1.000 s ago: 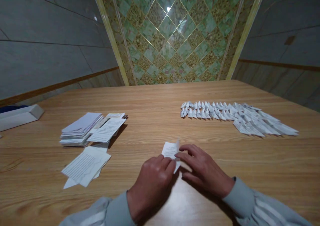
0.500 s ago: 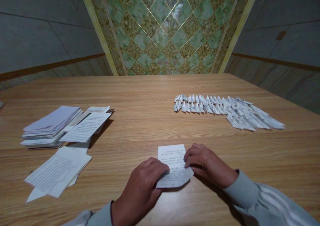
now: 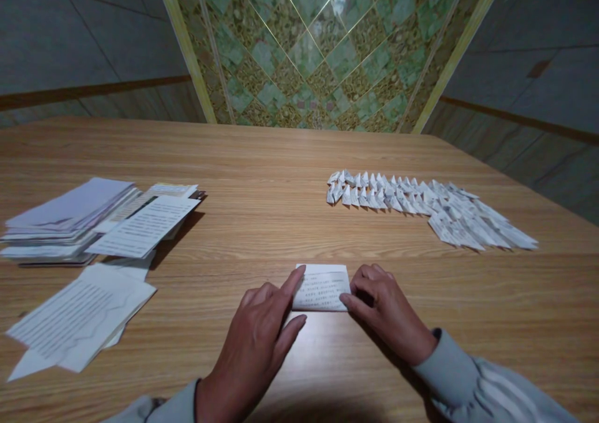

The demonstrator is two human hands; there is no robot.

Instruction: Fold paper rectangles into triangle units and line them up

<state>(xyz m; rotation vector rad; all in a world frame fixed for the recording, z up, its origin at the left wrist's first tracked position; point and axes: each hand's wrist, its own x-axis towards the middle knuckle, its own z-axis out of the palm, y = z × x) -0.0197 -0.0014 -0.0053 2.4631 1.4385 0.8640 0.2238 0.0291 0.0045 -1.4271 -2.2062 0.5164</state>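
Observation:
A sheet of printed paper, folded in half with its fold toward me, lies on the table in front of me. My left hand is open at its left side; the index finger rests on the upper left of the sheet and the thumb points apart, just below the fold. At the right edge, my right hand has its thumb on the lower right corner and its other fingers curled behind, closed on the paper.
Loose printed sheets lie on the left, in front of a stack of paper with more sheets leaning beside it. Rows of small folded paper pieces stand at the far right of the wooden table.
The sheet's near edge has been folded up over, making it shorter. My left index finger has stretched out along it and the left thumb has come off. The view has shifted slightly.

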